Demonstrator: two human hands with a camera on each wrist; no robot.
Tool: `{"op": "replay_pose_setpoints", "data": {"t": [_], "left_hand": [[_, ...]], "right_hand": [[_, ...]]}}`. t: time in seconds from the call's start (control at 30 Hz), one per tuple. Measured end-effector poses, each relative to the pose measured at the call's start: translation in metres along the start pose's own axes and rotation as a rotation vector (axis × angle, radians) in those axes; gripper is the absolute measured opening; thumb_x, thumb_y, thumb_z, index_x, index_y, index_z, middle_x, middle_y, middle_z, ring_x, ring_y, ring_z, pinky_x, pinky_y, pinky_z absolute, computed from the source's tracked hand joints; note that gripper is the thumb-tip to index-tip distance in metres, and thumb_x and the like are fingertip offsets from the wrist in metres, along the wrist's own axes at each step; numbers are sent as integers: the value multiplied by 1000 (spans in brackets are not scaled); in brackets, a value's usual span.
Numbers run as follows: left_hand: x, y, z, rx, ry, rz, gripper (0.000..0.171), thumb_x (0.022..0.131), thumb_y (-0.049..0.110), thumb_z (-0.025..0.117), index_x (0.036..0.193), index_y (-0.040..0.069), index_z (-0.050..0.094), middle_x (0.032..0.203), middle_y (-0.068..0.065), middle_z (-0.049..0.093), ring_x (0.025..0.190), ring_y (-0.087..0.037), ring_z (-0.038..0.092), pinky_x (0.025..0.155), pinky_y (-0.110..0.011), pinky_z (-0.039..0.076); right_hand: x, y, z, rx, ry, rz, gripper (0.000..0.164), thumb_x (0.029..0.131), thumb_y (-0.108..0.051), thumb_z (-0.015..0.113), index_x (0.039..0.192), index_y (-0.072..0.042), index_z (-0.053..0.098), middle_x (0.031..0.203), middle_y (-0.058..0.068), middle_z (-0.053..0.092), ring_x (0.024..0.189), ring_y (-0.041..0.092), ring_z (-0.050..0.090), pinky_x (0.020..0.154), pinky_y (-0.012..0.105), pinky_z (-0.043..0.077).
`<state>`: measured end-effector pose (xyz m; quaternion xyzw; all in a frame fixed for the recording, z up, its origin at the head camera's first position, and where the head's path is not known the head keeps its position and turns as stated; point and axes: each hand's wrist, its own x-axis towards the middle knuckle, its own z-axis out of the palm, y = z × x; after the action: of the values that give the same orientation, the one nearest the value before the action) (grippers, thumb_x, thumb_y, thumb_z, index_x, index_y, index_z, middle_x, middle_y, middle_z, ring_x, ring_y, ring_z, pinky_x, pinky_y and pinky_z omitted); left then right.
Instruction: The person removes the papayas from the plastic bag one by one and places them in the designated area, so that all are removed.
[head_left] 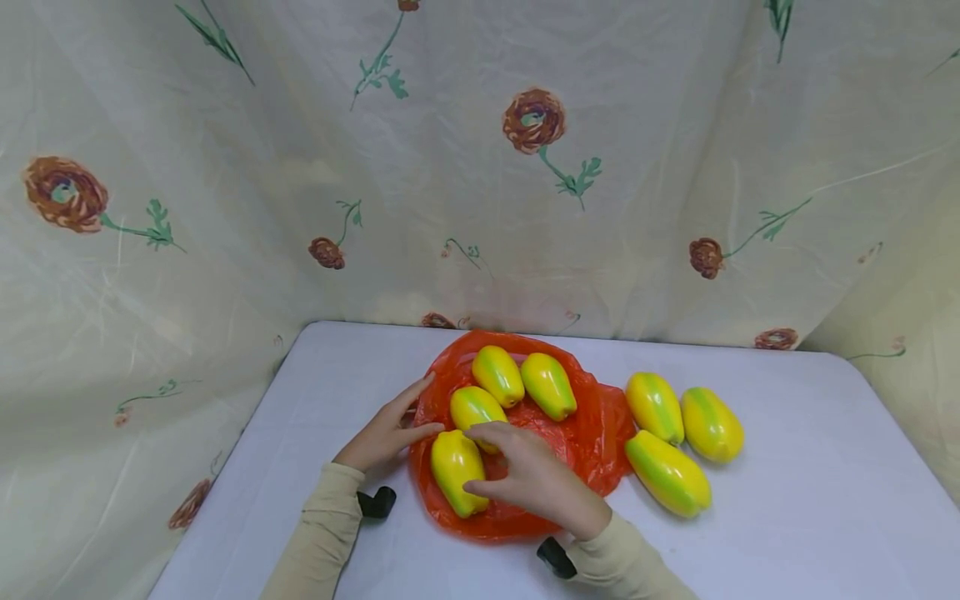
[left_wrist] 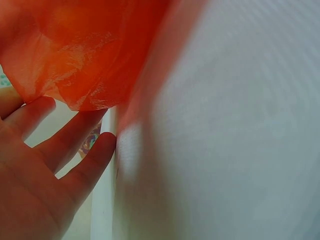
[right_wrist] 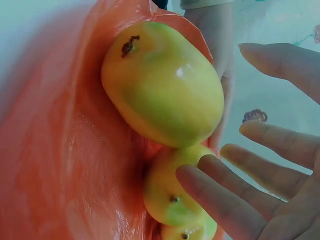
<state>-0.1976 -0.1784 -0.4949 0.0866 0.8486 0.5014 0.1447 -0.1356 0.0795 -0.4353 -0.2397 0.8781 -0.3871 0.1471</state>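
A red plastic bag [head_left: 536, 429] lies spread on the table, with several glossy yellow-green papayas on it. My left hand [head_left: 386, 433] is at the bag's left edge; in the left wrist view its fingers [left_wrist: 87, 172] are spread beside the red film, fingertips at its rim. Above the bag is my right hand [head_left: 536, 475], fingers apart, over the nearest papaya [head_left: 456, 473] and the papaya behind it [head_left: 474, 407]. The right wrist view shows that hand's extended fingers [right_wrist: 225, 200] alongside a large papaya [right_wrist: 162, 85], with nothing gripped. Two more papayas [head_left: 498, 375] lie at the bag's back.
Three papayas [head_left: 667, 475] lie on the white table [head_left: 810, 508] to the right of the bag, close together. A flower-printed curtain [head_left: 615, 275] hangs behind the table and along its left side. Black wrist bands [head_left: 557, 558] sit at both cuffs.
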Motion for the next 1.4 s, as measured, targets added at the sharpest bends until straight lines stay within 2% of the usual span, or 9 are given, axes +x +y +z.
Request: {"op": "replay_pose_setpoints", "data": {"t": [0.2,0.37,0.63,1.0,1.4], "left_hand": [[0,1,0,15,-5,19,83,95,38,74,163,40,27,170,0,32,152,-31,40,120,-51,42],[0,0,-1,15,-14,28,83,96,39,74,163,40,26,170,0,31,152,-31,40,122,-51,40],[0,0,-3,23,-18,56,82,97,37,73,164,38,26,171,0,29,153,-31,39,122,-51,39],[0,-1,-3,25,-18,74,81,97,38,72,163,39,26,171,0,29,152,-30,41,122,-50,40],[-1,1,-3,24,-16,57,82,96,39,74,163,40,27,171,0,31,152,-30,40,121,-50,40]], "right_hand": [[5,1,8,-39,-51,17,70,87,-42,82,149,-21,56,155,-1,53,144,24,48,114,53,49],[7,4,15,-43,-56,12,72,88,-42,82,151,-21,53,160,2,45,144,26,45,114,55,49],[10,5,25,-49,-26,7,72,88,-38,82,152,-22,52,154,-1,50,137,23,49,109,52,53],[10,6,28,-33,-24,12,74,88,-35,81,153,-25,48,156,-2,49,133,22,52,107,51,54],[10,6,28,-33,-36,15,77,86,-27,82,154,-23,47,154,-1,49,129,21,52,106,49,56]]}}
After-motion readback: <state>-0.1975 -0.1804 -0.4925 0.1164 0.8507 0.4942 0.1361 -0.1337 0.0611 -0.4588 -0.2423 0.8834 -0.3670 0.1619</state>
